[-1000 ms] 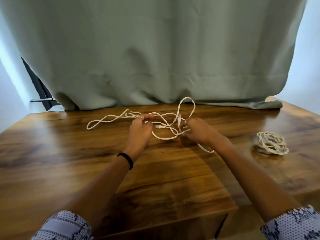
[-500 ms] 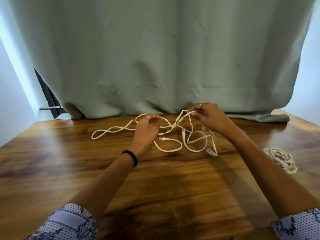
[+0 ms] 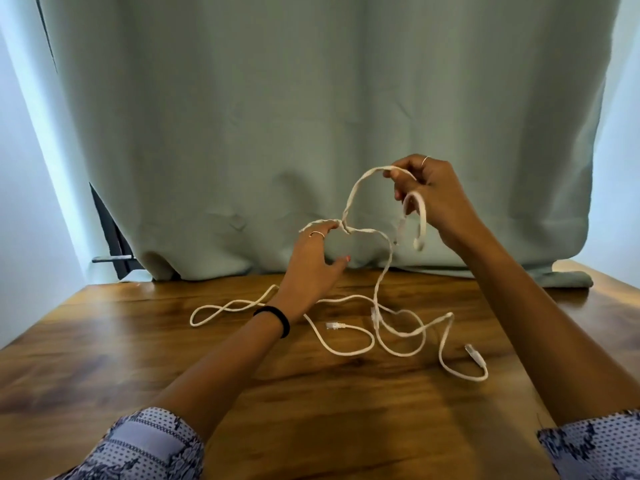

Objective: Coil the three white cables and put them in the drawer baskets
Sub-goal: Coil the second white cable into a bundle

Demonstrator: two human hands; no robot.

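Note:
Loose white cables [image 3: 349,348] lie tangled across the middle of the wooden table [image 3: 311,410], with plug ends showing. My right hand [image 3: 433,199] is raised in front of the curtain and grips a strand near its end, so a short loop with a plug hangs from it. From there the strand runs down to my left hand [image 3: 311,265], which is lower and pinches the same twisted strand at the fingertips. Below my left hand the cable drops to the tangle on the table.
A pale green curtain [image 3: 311,116] hangs along the back of the table, its hem resting on the far edge. A dark rod [image 3: 110,259] sticks out at the back left. No drawer or basket is in view.
Both hands have risen off the table, the right one highest, lifting a cable strand into the air. The view has tilted up, and the coiled cable at the right is out of frame.

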